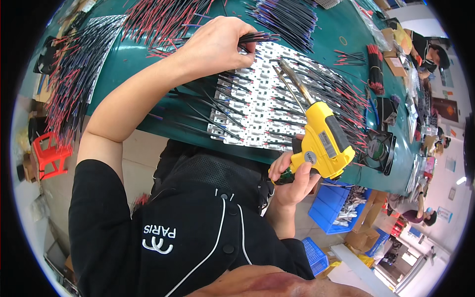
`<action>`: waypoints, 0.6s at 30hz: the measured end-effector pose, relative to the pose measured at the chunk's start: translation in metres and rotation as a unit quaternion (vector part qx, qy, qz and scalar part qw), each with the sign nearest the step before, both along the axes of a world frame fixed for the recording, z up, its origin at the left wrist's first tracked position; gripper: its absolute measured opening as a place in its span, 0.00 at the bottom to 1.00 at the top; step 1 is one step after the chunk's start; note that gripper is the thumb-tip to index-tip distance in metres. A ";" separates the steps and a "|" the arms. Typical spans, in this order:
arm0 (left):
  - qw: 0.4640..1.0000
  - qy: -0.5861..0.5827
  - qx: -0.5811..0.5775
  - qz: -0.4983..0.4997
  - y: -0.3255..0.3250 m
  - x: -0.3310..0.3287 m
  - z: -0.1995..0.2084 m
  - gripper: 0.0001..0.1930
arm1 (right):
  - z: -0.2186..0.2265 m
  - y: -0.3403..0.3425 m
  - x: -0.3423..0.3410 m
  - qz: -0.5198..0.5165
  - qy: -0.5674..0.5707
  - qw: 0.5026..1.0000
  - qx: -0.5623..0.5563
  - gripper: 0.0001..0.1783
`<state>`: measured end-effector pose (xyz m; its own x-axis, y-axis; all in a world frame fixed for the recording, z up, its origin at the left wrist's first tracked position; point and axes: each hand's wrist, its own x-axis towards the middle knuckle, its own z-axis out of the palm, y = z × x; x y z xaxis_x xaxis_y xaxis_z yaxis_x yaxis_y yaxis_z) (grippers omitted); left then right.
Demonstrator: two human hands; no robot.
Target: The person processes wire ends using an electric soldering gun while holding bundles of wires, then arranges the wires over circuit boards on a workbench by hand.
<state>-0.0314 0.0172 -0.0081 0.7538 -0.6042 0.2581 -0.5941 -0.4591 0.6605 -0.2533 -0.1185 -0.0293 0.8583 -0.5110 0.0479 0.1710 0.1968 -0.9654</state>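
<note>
The white panel (258, 96) lies on the green table (346, 29) in front of me, with black wires (339, 84) running out along both its sides, many on the right ending in red. The tip of my yellow soldering gun (322, 136) is over its far part; I can't tell whether it touches. My right hand (294, 183) has its fingers curled round the gun's grip, by the table's near edge. My left hand (230, 43), at the panel's far left corner, pinches a dark bunch (261, 37) between thumb and fingers. Beyond lie a red-and-black pile (163, 20) and, to its right, a blue-tipped pile (286, 22). Over at the left, more wires (74, 74) hang past the table's edge. On the right are a thick bundle (375, 69) and, nearer me, a black fan (378, 150). Farther out stand a red stool (50, 157) on the left and a blue bin (324, 208) on the right.
</note>
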 end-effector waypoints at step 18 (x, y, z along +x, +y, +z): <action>0.992 -0.051 0.104 -0.047 -0.009 0.010 0.016 0.09 | -0.006 -0.002 0.002 0.045 0.003 0.999 -0.003 0.20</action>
<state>-0.0213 0.0077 0.0079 0.6676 -0.7192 0.1922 -0.6998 -0.5182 0.4916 -0.2516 -0.1205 -0.0349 0.9014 -0.4306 0.0461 0.1475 0.2052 -0.9675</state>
